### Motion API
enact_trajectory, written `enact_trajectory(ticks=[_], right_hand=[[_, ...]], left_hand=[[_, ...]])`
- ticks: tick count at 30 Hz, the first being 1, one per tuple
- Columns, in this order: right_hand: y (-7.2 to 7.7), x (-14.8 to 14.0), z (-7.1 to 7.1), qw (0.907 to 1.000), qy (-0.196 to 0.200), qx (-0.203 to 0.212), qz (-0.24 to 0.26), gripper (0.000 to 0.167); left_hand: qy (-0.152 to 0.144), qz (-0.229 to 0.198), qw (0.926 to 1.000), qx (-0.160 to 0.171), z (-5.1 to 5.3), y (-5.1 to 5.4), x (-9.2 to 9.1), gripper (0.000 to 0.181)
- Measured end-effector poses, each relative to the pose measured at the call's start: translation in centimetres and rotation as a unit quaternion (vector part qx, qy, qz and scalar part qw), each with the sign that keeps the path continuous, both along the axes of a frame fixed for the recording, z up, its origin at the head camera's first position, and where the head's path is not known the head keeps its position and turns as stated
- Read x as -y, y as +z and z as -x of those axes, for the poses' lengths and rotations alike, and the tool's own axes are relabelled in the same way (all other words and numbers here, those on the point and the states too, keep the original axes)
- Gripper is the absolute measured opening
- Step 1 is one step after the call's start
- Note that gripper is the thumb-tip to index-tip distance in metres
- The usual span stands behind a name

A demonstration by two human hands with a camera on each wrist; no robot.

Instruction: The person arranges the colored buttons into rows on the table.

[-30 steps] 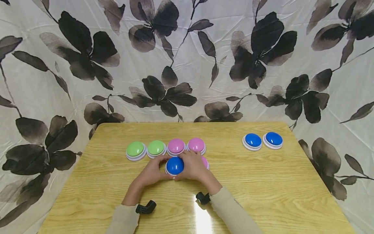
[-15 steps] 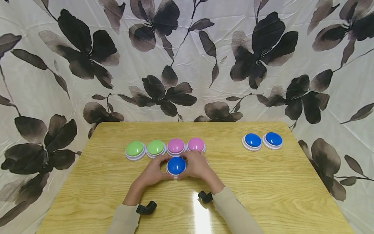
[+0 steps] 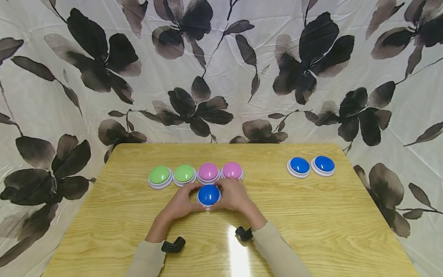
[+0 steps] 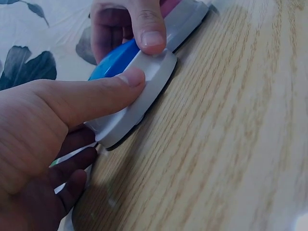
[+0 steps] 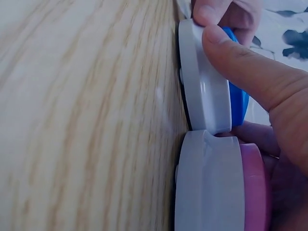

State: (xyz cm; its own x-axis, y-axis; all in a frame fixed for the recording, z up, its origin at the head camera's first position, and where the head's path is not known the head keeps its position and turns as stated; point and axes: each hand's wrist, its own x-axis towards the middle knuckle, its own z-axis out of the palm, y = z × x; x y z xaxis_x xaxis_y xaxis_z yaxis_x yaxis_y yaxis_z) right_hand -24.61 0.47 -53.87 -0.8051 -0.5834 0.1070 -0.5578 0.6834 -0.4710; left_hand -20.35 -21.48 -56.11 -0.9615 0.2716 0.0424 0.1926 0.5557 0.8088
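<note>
Both hands on the blue dome button [image 3: 209,195], just nearside of the left pink button [image 3: 208,171].
My feeds show left hand [image 3: 182,202] and right hand [image 3: 233,196] pinching its white base [image 5: 204,86], thumbs on the near rim; far-side fingers curl round, partly hidden. The front pink button [image 5: 221,185], nearside and right of the left pink button, looks to touch that base. I'd guess light, stiff plastic; glossy dome probably slippery and may depress, so grip the base.

Blue button [image 3: 209,195] common to high head view, wrist close-ups.
</note>
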Motion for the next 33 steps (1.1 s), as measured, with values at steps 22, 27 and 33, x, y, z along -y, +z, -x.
enact_trajectory(ticks=[22, 27, 33], right_hand=[[-0.14, -0.06, -0.07, 0.9997, 0.007, -0.020, 0.013, 0.079], [-0.13, -0.09, -0.03, 0.9996, 0.012, -0.023, 0.012, 0.079], [-0.15, -0.06, -0.21, 0.9995, 0.019, -0.026, 0.008, 0.079]], left_hand=[[-0.004, -0.001, 0.9999, -0.015, 0.10, -0.13, -0.01, 0.072], [-0.012, -0.003, 0.9998, -0.016, 0.17, -0.21, 0.11, 0.072], [-0.011, -0.013, 0.9997, -0.014, 0.01, -0.58, 0.23, 0.073]])
